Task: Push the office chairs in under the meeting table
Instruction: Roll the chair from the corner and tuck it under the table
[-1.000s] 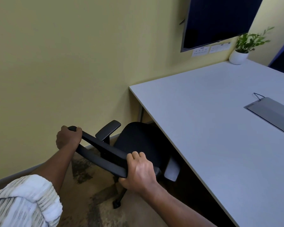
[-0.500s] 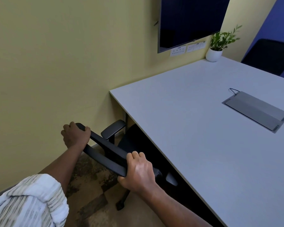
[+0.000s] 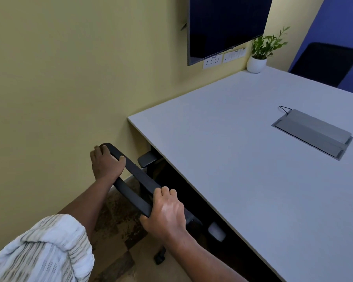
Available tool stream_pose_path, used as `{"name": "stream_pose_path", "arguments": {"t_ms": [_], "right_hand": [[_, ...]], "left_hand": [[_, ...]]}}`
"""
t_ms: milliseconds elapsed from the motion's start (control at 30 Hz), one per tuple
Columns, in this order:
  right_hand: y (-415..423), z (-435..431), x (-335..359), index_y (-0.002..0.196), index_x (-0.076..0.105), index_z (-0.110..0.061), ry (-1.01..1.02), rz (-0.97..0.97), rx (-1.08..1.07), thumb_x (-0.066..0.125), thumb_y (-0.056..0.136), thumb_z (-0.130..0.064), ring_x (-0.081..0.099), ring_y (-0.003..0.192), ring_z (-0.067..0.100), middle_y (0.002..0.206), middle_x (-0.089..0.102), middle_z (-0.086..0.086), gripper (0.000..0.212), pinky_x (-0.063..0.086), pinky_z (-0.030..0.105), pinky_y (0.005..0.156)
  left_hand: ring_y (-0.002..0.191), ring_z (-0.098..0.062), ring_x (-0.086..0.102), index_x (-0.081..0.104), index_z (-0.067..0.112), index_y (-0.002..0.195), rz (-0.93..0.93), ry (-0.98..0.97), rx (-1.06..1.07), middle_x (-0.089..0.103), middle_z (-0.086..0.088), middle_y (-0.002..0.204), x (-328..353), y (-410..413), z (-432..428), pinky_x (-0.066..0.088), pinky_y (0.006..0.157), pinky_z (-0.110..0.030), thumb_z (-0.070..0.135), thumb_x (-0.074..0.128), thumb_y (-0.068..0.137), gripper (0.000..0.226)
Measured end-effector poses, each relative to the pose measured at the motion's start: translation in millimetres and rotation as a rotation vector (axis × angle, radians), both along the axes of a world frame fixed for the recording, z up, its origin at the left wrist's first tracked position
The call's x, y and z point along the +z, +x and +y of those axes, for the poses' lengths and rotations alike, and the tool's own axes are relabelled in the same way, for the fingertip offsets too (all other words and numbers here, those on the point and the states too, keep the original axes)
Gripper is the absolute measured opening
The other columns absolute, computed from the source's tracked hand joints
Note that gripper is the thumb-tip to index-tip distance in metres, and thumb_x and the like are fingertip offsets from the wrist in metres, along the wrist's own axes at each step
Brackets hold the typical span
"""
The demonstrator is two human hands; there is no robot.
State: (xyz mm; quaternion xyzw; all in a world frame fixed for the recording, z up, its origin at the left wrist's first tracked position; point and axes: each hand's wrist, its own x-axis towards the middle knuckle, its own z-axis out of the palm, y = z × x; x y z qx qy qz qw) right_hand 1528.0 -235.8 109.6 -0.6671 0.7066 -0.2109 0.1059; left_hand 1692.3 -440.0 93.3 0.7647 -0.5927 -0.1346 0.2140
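- The black office chair (image 3: 135, 176) stands at the near left corner of the meeting table (image 3: 243, 159), its seat hidden beneath the tabletop and only the top of the backrest standing clear of the table edge.
- The left hand (image 3: 105, 163) is clenched around the far end of the backrest's top rail — fingers curled over the outer side, thumb lying on the top face.
- The right hand (image 3: 165, 213) grasps the near end of the same rail, fingers wrapped over the top and knuckles up; the forearm runs back toward the bottom edge of the view.
- One grey armrest (image 3: 148, 159) pokes out just beside the table corner, right at the tabletop's edge; the other armrest (image 3: 216, 232) shows low down under the table's near edge.
- A dark caster (image 3: 159, 258) of the chair base rests on the patterned carpet (image 3: 118, 220) just outside the table edge.
- A rolled-up, striped white sleeve (image 3: 41, 251) covers the left upper arm in the bottom left corner.
- On the tabletop sits a grey cable hatch (image 3: 312, 132), with a thin black wire loop at its far corner, well apart from the chair.
- A small potted plant (image 3: 258, 58) stands at the table's far corner against the yellow wall (image 3: 69, 78), below a wall-mounted dark screen (image 3: 226, 23).
- A second dark chair (image 3: 324, 64) stands at the far side of the table — its backrest shows against a blue wall.
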Motion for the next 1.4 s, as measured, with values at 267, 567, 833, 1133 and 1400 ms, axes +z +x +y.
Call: {"name": "stream_pose_path", "arguments": {"t_ms": [267,567,833,1133,1400], "right_hand": [[-1.7,-33.0,-1.7,0.107,0.048,-0.022,-0.024,0.023,-0.062,0.073,0.074,-0.056,0.035,0.086,0.015,0.104,0.047,-0.004,0.053,0.034,0.031,0.065],[-30.1,-57.9,-1.0,0.104,0.053,-0.021,-0.031,0.087,-0.114,0.069,0.072,-0.057,0.047,0.09,0.019,0.101,0.053,-0.002,0.051,0.037,0.031,0.065],[-53.1,-70.4,-5.4,0.1,0.053,-0.022,-0.045,0.121,-0.158,0.067,0.072,-0.059,0.046,0.083,0.018,0.092,0.052,-0.003,0.049,0.04,0.031,0.06],[-53.7,-73.1,-9.3,0.101,0.052,-0.023,-0.11,0.124,-0.174,0.066,0.073,-0.067,0.043,0.083,0.014,0.093,0.053,-0.004,0.054,0.034,0.029,0.061],[-67.8,-57.4,4.4,0.098,0.056,-0.02,-0.166,0.057,-0.162,0.052,0.09,-0.07,0.042,0.085,0.011,0.093,0.053,-0.005,0.051,0.034,0.028,0.062]], "left_hand": [[0.156,-0.032,0.004,0.024,0.008,0.158,0.03,0.018,-0.095,0.01,-0.012,0.169,4.7,-21.4,-41.7,0.024,0.122,-0.05,0.04,0.059,0.093,0.081],[0.155,-0.034,0.002,0.025,0.014,0.159,0.025,0.044,-0.177,0.007,-0.013,0.169,11.0,-58.4,-66.5,0.027,0.121,-0.052,0.039,0.055,0.095,0.075],[0.155,-0.036,-0.002,0.035,0.02,0.156,0.004,0.068,-0.252,0.003,-0.014,0.169,13.3,-86.1,-79.4,0.02,0.123,-0.053,0.039,0.052,0.096,0.065],[0.149,-0.04,0.018,0.059,0.011,0.136,-0.287,-0.003,-0.359,0.028,-0.022,0.159,17.3,-93.0,-79.9,0.016,0.122,-0.053,0.043,0.052,0.094,0.053],[0.136,-0.038,0.038,0.06,0.013,0.133,-0.454,0.136,-0.638,0.048,-0.016,0.142,25.7,-134.9,-42.2,0.02,0.118,-0.061,0.054,0.04,0.096,0.059]]}}
